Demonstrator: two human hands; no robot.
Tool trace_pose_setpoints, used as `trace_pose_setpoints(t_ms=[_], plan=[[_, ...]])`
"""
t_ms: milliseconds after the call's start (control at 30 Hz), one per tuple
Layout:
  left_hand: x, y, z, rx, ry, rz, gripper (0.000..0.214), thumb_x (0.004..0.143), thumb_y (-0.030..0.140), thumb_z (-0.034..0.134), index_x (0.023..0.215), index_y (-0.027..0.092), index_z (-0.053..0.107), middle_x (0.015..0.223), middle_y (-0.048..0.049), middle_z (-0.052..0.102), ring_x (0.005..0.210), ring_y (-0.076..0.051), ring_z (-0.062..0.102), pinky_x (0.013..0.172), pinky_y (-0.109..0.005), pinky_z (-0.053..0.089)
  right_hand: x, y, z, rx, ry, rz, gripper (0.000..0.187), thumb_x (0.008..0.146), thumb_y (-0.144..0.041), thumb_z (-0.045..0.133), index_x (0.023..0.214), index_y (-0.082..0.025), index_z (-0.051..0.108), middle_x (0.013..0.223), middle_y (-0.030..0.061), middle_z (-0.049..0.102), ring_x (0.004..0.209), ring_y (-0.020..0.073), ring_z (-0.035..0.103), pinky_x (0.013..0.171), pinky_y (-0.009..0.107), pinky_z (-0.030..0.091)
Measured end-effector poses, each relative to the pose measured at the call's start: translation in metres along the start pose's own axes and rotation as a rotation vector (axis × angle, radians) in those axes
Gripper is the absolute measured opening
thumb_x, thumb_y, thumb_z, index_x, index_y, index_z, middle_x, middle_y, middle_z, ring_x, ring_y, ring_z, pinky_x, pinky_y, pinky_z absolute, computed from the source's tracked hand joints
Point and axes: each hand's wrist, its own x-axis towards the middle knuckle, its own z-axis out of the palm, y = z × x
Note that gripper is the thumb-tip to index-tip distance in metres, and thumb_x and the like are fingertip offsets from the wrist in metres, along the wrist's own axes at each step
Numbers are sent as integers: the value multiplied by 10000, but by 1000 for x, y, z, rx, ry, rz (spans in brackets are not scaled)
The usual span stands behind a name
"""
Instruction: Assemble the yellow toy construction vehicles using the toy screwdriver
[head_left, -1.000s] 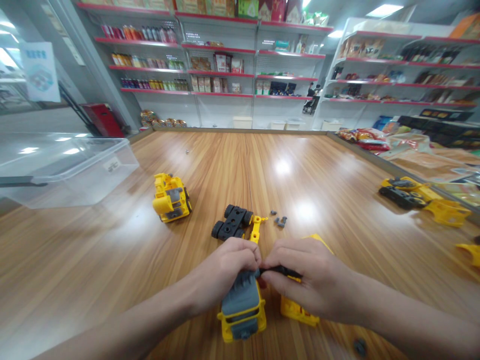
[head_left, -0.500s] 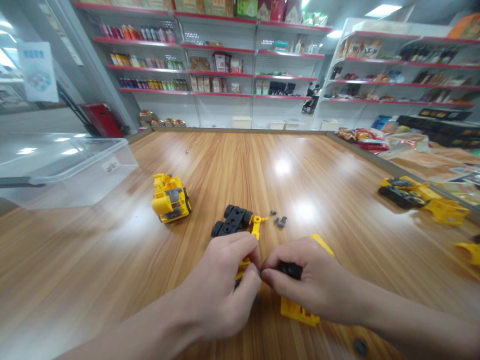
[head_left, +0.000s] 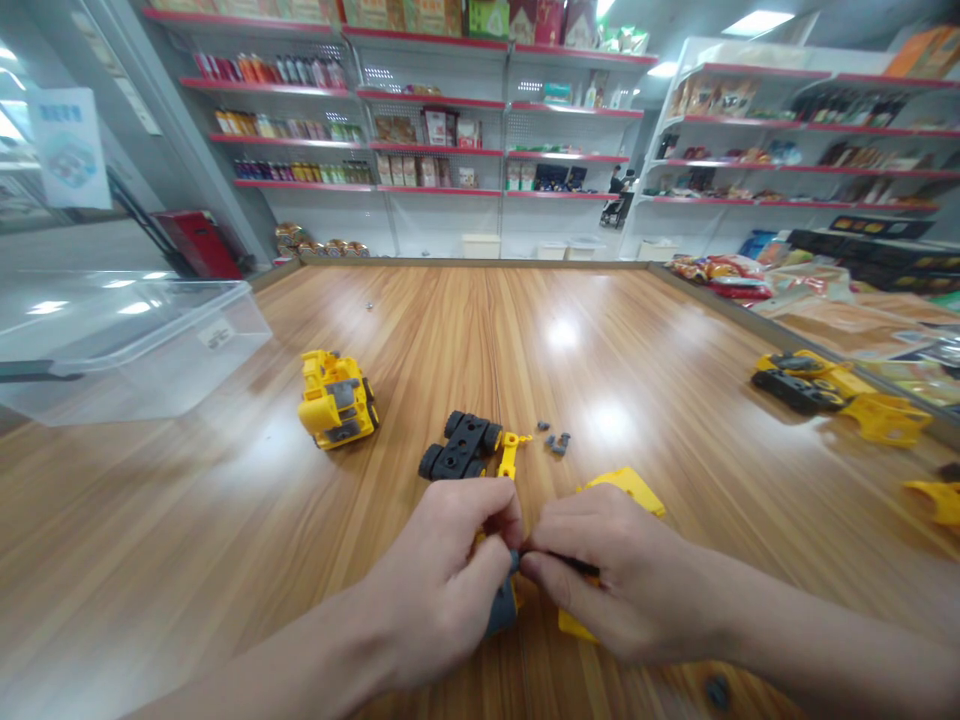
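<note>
My left hand (head_left: pixel 450 565) is closed on a small yellow and grey toy vehicle part (head_left: pixel 504 608), mostly hidden by the fingers. Fingertip to fingertip with it, my right hand (head_left: pixel 619 575) pinches a black piece (head_left: pixel 576 563) whose kind I cannot make out. A flat yellow toy part (head_left: pixel 634 488) lies on the table behind and below the right hand. Just beyond the left hand rest a black wheeled toy chassis (head_left: pixel 461 446) and a slim yellow arm piece (head_left: pixel 509 455). Several small grey screws (head_left: pixel 559 443) lie to their right.
A yellow toy truck (head_left: pixel 339 400) stands left on the wooden table (head_left: pixel 480 330). Further left is a clear plastic bin (head_left: pixel 172 350). On the right are a tracked yellow toy vehicle (head_left: pixel 802 380) and another yellow part (head_left: pixel 934 500). One dark grey piece (head_left: pixel 718 690) lies near the front.
My left hand has turned its part slightly, so more grey shows below the thumb. The right hand has rolled over the black piece, covering more of it. The view has shifted slightly.
</note>
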Motion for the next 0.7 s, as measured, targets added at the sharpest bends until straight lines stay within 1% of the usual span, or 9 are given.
trace_pose_setpoints(t_ms=[67,133,167,233,300,400,500,600,700], plan=[[1,-1,1,-11,-4,-2,123,795,202,442,703,177,520,718,-13,543,742,-180,500,699,-315,350,0,-1,0,6,-13,26,164,884,-162,492,746,-167,582,667,4,577,603,122,499,556,273,331],[3,-3,1,-57,2,-2,116,780,205,436,695,178,510,692,-7,524,709,-173,489,655,-309,337,0,-3,-2,33,-5,65,72,847,-152,536,817,-164,600,698,5,600,618,125,515,565,260,354],[4,-5,1,-82,3,-1,113,775,209,433,693,179,505,682,-4,515,693,-169,483,633,-306,328,1,-4,-3,50,9,82,63,827,-139,552,853,-161,605,712,5,608,617,122,515,567,253,364],[5,-6,1,-104,6,-1,118,778,215,424,700,181,506,676,-1,507,679,-166,478,611,-302,317,1,-5,-4,66,42,91,103,812,-116,559,894,-155,607,730,5,616,609,117,514,568,246,373],[4,-5,0,-59,15,6,127,789,210,421,702,181,508,682,-2,513,691,-168,485,628,-305,324,1,-5,-5,44,42,68,85,837,-115,537,868,-161,600,721,4,612,609,118,518,567,251,363],[1,-2,0,63,20,49,131,802,188,420,698,180,498,689,-2,527,698,-165,488,666,-311,338,0,-3,-4,0,-20,44,92,868,-132,514,812,-181,568,709,-5,600,627,124,528,569,267,336],[1,0,1,90,30,59,135,807,192,426,699,178,506,691,-3,529,698,-164,484,672,-310,345,-1,-3,-2,-5,-54,59,109,879,-135,502,792,-191,535,693,-20,577,607,114,508,556,271,310],[5,-3,0,-41,48,3,125,781,209,448,692,175,529,682,-7,531,693,-168,492,642,-304,347,-1,0,-3,-15,-28,71,91,881,-141,504,814,-186,547,696,-22,570,606,111,499,559,275,303],[10,-4,-2,-339,47,-84,130,738,224,466,703,160,573,693,-24,566,675,-166,500,609,-294,358,-1,7,-6,2,72,110,90,886,-148,503,839,-169,577,691,-18,550,607,107,480,570,266,322]])
